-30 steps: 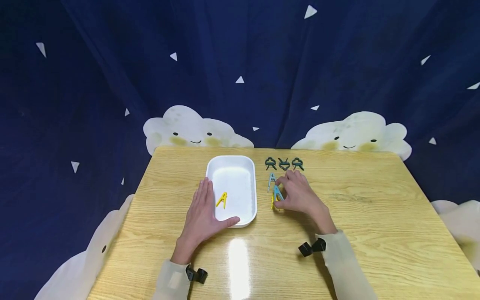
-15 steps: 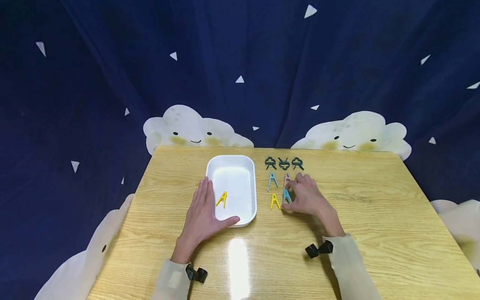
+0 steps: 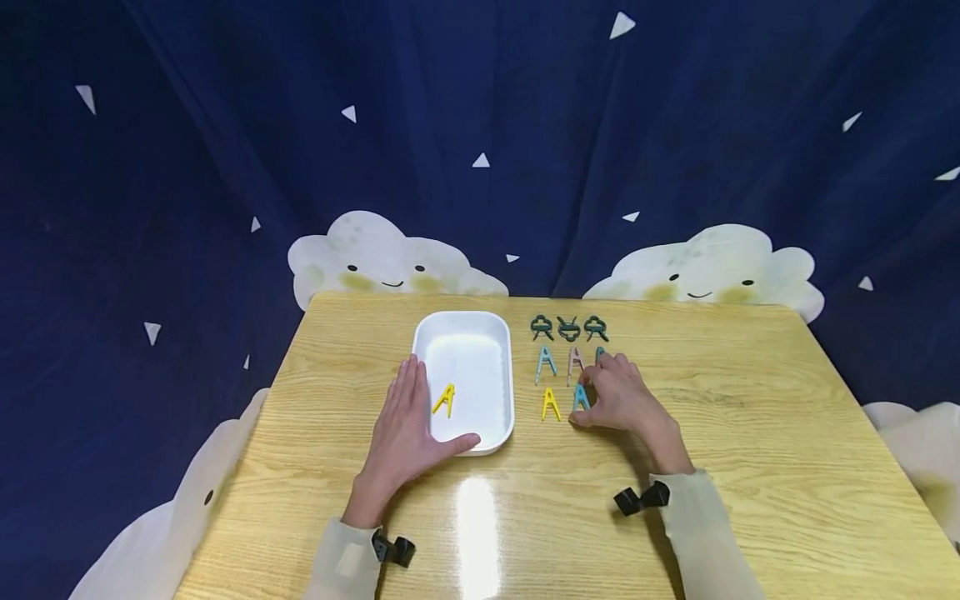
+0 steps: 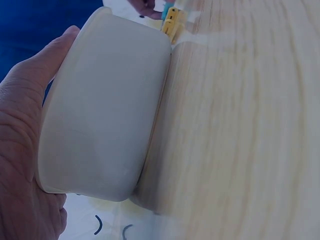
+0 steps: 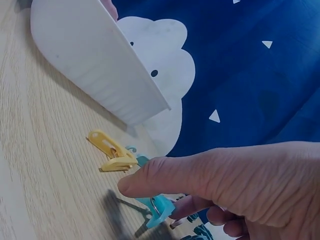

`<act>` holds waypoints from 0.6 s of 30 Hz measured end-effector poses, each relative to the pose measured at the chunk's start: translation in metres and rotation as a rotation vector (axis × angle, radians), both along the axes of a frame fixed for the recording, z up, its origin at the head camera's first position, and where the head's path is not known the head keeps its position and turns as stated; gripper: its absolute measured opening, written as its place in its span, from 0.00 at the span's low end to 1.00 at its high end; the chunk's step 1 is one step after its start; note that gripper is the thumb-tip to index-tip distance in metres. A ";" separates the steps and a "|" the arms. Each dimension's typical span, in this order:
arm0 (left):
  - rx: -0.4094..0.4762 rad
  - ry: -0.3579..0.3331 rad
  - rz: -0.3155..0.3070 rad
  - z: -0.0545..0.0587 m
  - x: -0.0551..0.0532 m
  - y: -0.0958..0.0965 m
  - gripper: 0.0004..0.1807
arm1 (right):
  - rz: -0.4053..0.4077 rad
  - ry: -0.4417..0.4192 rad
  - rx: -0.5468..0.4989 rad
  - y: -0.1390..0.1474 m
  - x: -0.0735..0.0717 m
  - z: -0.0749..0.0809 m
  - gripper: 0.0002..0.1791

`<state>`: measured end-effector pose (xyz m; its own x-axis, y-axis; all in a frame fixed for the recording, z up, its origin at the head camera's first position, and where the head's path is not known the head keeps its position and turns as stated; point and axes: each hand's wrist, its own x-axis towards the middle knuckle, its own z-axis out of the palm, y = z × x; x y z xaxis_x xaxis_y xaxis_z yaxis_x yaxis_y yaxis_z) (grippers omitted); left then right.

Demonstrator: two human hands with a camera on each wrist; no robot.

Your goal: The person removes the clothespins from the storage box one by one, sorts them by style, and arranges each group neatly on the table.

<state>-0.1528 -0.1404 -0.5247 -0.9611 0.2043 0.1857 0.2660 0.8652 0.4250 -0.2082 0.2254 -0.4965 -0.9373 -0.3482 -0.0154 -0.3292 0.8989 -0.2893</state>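
Observation:
My left hand (image 3: 399, 433) rests along the left side and near corner of a white plastic tray (image 3: 501, 333), its fingers straight. A yellow clothespin (image 3: 444, 400) lies in the tray. My right hand (image 3: 621, 393) pinches a blue clothespin (image 3: 581, 398) between thumb and fingers, low over the table; in the right wrist view that teal-blue clothespin (image 5: 159, 209) shows below the thumb. Left of it a second yellow clothespin (image 3: 551, 404) lies on the table. Behind lie a light blue clothespin (image 3: 546, 363) and a pink clothespin (image 3: 575, 363). A darker teal clothespin (image 3: 599, 353) is partly hidden by my fingers.
Several dark green clips, including one at the left end (image 3: 542, 327), line up behind the clothespins. The wooden table (image 3: 750, 433) extends right and toward me. At its back edge hangs a dark blue curtain (image 3: 480, 100) with cloud prints.
My right hand has moved right with the blue clothespin, from over the yellow clothespin to a spot beside it. The pink clothespin has come into view. My left hand stays in place.

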 end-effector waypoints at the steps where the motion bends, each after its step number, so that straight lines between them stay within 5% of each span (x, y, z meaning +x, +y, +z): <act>1: 0.000 0.000 0.000 0.000 0.000 0.000 0.81 | -0.001 0.000 0.000 0.000 0.000 -0.001 0.32; 18: 0.004 -0.022 0.002 0.002 0.001 0.000 0.81 | -0.010 -0.008 0.017 -0.001 -0.001 -0.003 0.31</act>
<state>-0.1520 -0.1403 -0.5227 -0.9653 0.2019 0.1657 0.2552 0.8638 0.4344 -0.2094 0.2242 -0.4994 -0.9405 -0.3386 -0.0290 -0.3180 0.9069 -0.2766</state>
